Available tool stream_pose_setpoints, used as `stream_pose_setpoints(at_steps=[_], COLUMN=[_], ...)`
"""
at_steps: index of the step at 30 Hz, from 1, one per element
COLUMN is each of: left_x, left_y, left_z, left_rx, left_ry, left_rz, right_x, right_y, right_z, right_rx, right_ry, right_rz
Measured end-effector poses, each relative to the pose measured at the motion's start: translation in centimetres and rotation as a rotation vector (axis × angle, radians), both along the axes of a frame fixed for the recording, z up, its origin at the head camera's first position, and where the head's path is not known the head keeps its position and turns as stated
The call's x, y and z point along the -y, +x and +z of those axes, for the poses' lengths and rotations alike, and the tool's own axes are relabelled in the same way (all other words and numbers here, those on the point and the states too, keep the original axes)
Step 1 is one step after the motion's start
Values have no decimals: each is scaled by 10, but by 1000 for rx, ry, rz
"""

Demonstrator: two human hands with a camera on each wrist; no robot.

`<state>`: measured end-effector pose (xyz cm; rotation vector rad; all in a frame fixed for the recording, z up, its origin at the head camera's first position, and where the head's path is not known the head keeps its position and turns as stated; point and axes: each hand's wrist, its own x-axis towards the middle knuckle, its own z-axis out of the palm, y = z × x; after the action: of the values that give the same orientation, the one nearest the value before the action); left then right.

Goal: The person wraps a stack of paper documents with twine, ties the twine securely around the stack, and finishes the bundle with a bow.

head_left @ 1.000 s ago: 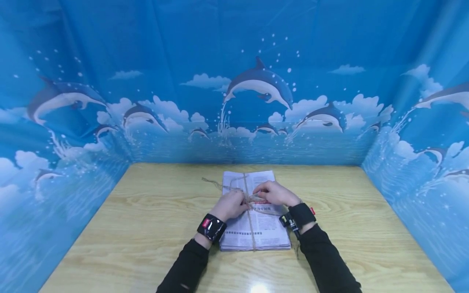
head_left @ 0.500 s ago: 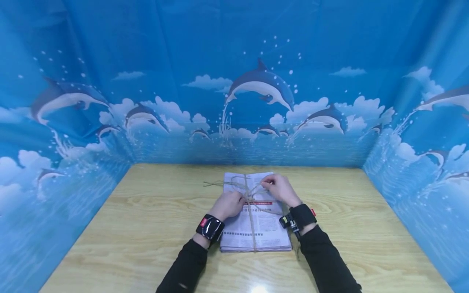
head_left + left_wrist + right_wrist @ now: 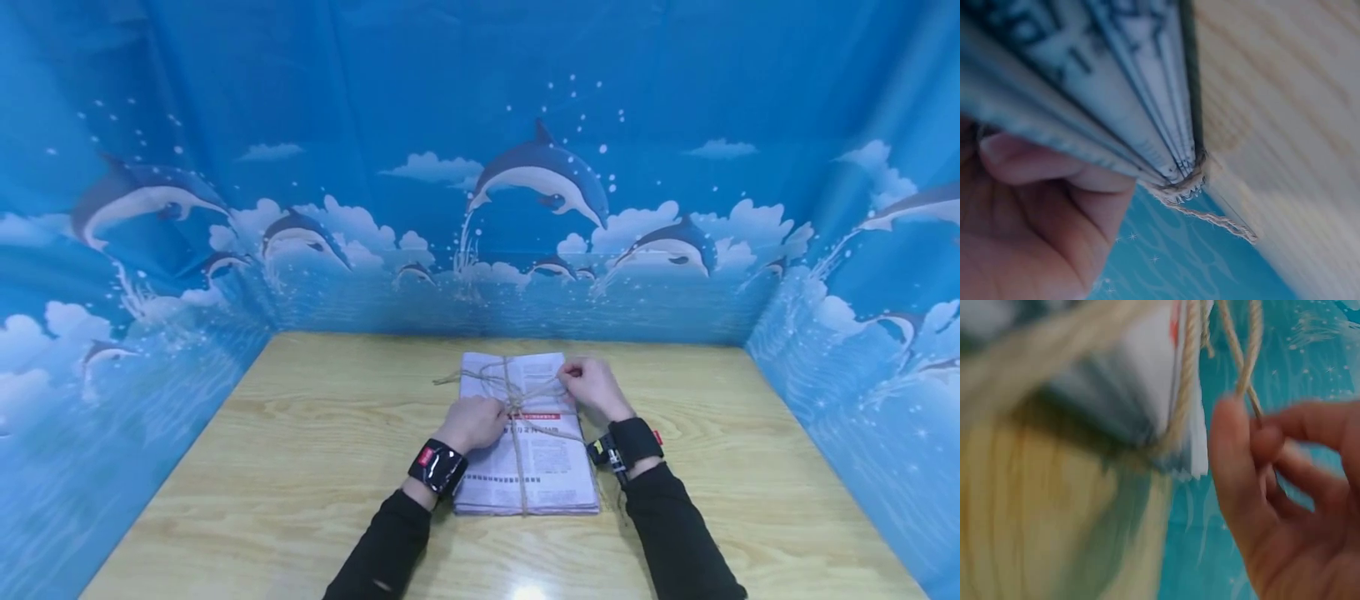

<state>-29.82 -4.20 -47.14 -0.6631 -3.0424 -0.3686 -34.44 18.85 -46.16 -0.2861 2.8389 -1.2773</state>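
A stack of newspapers point(image 3: 555, 475) lies on the table, bound with twine point(image 3: 519, 467) that crosses at a knot point(image 3: 516, 403) on top. My left hand point(image 3: 471, 423) rests over the stack's left half, its curled fingertips pinching the twine right beside the knot. In the left wrist view its thumb point(image 3: 1029, 159) shows close to the paper edges, with the grip itself mostly hidden. My right hand point(image 3: 596, 387) is at the stack's upper right. Between thumb and forefinger it pinches strands of twine point(image 3: 1247, 375), drawn out from the knot.
Loose twine ends point(image 3: 447, 379) stick out past the stack's left edge. The wooden table point(image 3: 315, 433) extends around the stack. Behind and at both sides hangs a blue dolphin-print curtain point(image 3: 360, 300). Each wrist wears a black band point(image 3: 636, 442).
My right hand has moved right and away from the knot, drawing the twine out with it. My left hand has stayed beside the knot. The head view has shifted slightly.
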Motion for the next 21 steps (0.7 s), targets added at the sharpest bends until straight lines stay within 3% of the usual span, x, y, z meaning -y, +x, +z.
stream_pose_setpoints(at_steps=[3, 5, 12, 21], left_x=[0, -1, -3, -2], left_y=[1, 1, 0, 1], left_z=[0, 1, 1, 2], left_rx=[-12, -30, -18, 27], left_ry=[-17, -31, -56, -81], left_rz=[2, -2, -14, 5], right_x=[-2, -3, -9, -11], right_y=[2, 3, -5, -11], right_z=[-3, -3, -5, -10], right_rx=[51, 59, 93, 176], right_ry=[47, 70, -3, -215], right_rz=[128, 163, -50, -113])
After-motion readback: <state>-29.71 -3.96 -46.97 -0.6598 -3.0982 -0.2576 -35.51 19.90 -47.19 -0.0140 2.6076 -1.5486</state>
